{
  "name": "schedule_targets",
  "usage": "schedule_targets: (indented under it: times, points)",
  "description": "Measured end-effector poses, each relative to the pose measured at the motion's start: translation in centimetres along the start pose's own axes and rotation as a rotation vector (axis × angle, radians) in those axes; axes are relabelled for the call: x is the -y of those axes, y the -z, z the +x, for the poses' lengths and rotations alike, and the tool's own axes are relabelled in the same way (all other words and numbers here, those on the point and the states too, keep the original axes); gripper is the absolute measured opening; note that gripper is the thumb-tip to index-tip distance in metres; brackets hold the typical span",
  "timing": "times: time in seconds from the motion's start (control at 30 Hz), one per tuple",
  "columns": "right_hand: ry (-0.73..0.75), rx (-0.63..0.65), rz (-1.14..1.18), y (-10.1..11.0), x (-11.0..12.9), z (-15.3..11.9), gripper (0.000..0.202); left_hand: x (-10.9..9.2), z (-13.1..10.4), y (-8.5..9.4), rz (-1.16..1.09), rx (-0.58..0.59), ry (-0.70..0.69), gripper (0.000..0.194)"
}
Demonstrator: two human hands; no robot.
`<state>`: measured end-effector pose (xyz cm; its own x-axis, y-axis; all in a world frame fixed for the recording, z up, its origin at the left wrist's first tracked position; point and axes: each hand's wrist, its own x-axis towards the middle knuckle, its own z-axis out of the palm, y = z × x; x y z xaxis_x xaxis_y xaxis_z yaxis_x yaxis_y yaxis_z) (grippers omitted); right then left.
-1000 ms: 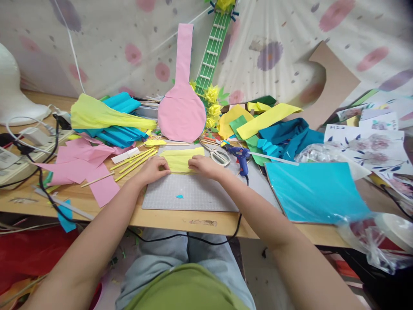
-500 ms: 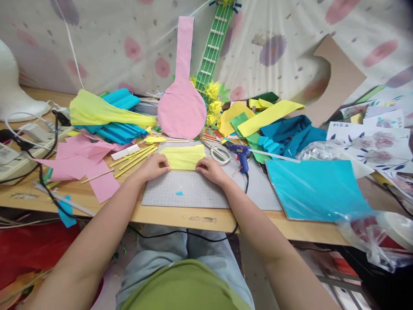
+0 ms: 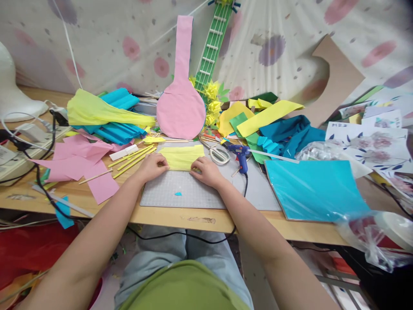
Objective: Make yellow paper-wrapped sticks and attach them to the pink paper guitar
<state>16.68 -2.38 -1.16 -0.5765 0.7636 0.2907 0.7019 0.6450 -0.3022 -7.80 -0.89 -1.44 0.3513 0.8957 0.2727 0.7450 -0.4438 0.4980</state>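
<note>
A small rectangle of yellow crepe paper (image 3: pixel 182 157) lies on the grey cutting mat (image 3: pixel 187 196) in front of me. Its near edge looks folded or rolled into a narrow strip; whether anything is inside I cannot tell. At the near left corner, my left hand (image 3: pixel 154 166) pinches this edge between thumb and curled fingers. My right hand (image 3: pixel 206 171) grips the same edge toward its right end, fingertips pressed down over the paper. Thin yellow-covered sticks (image 3: pixel 134 160) lie just left of the mat. Scissors (image 3: pixel 219 155) rest beyond my right hand.
A blue hot glue gun (image 3: pixel 240 156) lies right of the scissors, its cord hanging over the table edge. Pink paper scraps (image 3: pixel 80 161) spread left. A blue sheet pack (image 3: pixel 318 187) sits right. Behind stand a pink lute-shaped piece (image 3: pixel 181 110) and a green instrument neck (image 3: pixel 211 47).
My right hand has slid slightly left along the paper's near edge, with its fingers further over the paper. The left hand keeps its pinch at the corner.
</note>
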Motion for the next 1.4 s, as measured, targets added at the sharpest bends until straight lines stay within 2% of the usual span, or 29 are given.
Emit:
schedule_targets:
  times: [0.23, 0.37, 0.5, 0.63, 0.73, 0.9, 1.0, 1.17, 1.23, 1.4]
  points:
    - [-0.02, 0.001, -0.041, -0.6, 0.0, 0.4, 0.013, -1.4, -0.2, 0.4, 0.086, -0.002, 0.002, 0.032]
    - [-0.041, -0.004, -0.037, -0.5, 0.1, 0.5, 0.012, -2.1, -0.1, 0.0, 0.106, 0.029, -0.05, 0.029]
    - [-0.058, -0.005, -0.03, -0.5, 0.1, 0.6, 0.011, -1.9, 0.2, -0.6, 0.105, 0.045, -0.072, 0.021]
    - [-0.032, -0.086, -0.05, -0.3, 0.4, 0.4, 0.013, -1.7, 0.5, -0.9, 0.096, 0.039, -0.025, 0.019]
    - [0.049, -0.148, -0.078, -0.2, 1.0, 0.1, 0.018, -1.9, 0.6, -1.0, 0.087, 0.036, 0.035, 0.017]
    - [0.187, -0.111, -0.143, -0.9, 1.6, 0.2, 0.026, -2.4, 0.9, -1.0, 0.116, 0.015, 0.153, 0.017]
    - [0.187, -0.101, -0.19, -1.3, 1.5, 0.4, 0.029, -2.4, 1.2, -0.9, 0.131, 0.028, 0.211, 0.018]
    - [0.134, -0.088, -0.21, -1.5, 1.3, 0.9, 0.03, -2.2, 1.5, -0.9, 0.153, 0.055, 0.229, 0.021]
    - [0.111, -0.076, -0.197, -1.6, 1.4, 1.1, 0.029, -2.2, 1.4, -0.6, 0.163, -0.003, 0.206, 0.023]
    - [0.074, -0.059, -0.169, -1.8, 1.3, 1.5, 0.028, -3.2, -0.1, 0.1, 0.147, -0.302, 0.059, 0.025]
